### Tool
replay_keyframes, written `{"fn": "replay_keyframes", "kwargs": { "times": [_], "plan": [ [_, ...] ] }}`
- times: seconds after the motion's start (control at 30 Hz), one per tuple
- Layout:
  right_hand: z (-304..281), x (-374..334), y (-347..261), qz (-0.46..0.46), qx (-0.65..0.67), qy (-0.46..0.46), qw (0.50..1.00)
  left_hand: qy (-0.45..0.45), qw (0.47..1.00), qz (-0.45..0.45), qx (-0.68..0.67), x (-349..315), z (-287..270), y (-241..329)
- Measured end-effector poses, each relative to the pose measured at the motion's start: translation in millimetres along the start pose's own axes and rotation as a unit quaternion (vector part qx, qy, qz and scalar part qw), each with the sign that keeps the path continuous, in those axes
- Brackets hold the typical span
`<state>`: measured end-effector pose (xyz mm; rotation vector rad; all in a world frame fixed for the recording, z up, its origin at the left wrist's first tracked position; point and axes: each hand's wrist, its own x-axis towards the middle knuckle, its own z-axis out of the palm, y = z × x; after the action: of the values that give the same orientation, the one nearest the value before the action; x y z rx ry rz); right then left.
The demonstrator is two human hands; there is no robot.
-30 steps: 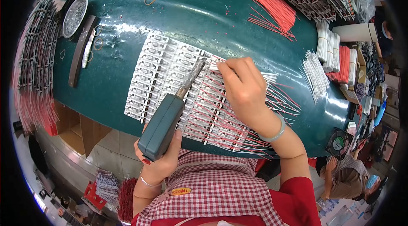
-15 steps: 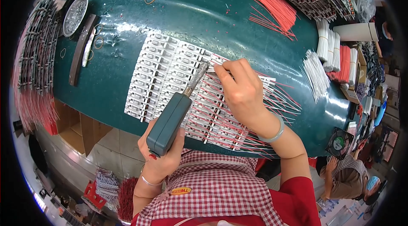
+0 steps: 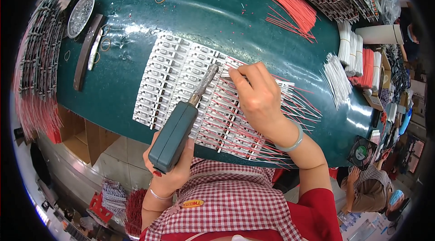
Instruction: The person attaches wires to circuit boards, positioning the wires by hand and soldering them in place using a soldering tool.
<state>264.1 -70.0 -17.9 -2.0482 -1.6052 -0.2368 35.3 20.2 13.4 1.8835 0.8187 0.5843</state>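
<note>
My left hand [image 3: 174, 176] is wrapped round the dark green handle of a soldering iron [image 3: 174, 136]. Its grey, crusted tip points up and away over rows of small white plastic parts [image 3: 156, 77] laid side by side. A little right of the tip, the thumb and forefinger of my right hand [image 3: 259, 98] pinch a thin white wire [image 3: 225, 75] at the far end of a row. A small gap shows between tip and wire. Red and white wires [image 3: 299, 105] fan out rightward from the parts nearer me; my right hand and wrist hide some of them.
Red wires [image 3: 294, 7] lie loose at the far right, with white wires [image 3: 337, 82] and tied bundles nearer. Stacked parts [image 3: 38, 59] line the left edge, beside a round dish [image 3: 80, 16] and a dark bar [image 3: 86, 55]. A small fan [image 3: 361, 151] sits at the right edge.
The soldering iron in my left hand has drawn back left and slightly toward me, its tip moving off from the wire end. My right hand stays almost where it was.
</note>
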Motion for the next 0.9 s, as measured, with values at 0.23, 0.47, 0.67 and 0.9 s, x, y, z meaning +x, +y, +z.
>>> {"fn": "replay_keyframes", "kwargs": {
  "times": [0.23, 0.47, 0.67, 0.9],
  "plan": [
    [0.5, 3.3, -3.0, 0.011, 0.002, 0.020, 1.000, -0.030, 0.999, -0.005, -0.014, 5.1, 2.6, 5.4],
    [0.3, 2.3, -3.0, 0.008, -0.007, 0.013, 1.000, -0.027, 1.000, -0.013, 0.008, 5.3, 3.3, 11.6],
    [0.2, 2.6, -0.9, -0.015, -0.016, 0.004, 1.000, -0.013, 1.000, -0.008, -0.002, -0.7, 1.2, 7.4],
    [0.9, 1.8, -1.7, -0.016, -0.017, 0.002, 1.000, -0.036, 0.999, 0.000, 0.003, 4.3, 3.8, 7.4]
  ]
}}
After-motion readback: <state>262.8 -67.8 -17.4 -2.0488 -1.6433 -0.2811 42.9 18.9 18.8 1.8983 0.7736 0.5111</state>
